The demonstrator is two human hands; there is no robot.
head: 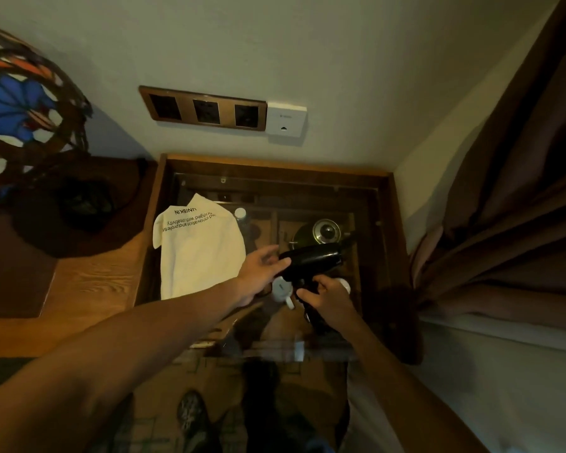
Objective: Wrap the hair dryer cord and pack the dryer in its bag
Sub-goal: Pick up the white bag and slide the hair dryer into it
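Hair dryer (311, 258) handle hidden by right hand (327, 297), cord indistinct

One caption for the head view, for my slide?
Both hands on a black hair dryer beside its white bag.

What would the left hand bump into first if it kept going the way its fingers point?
Probably the black hair dryer: the left hand has its fingertips at the body's near end already, though actual contact is unclear.

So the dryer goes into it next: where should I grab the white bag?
Grip the white bag at its near bottom edge, reaching from the left hand's side. It lies flat on the glass table, printing at the far end; I can't tell which end opens.
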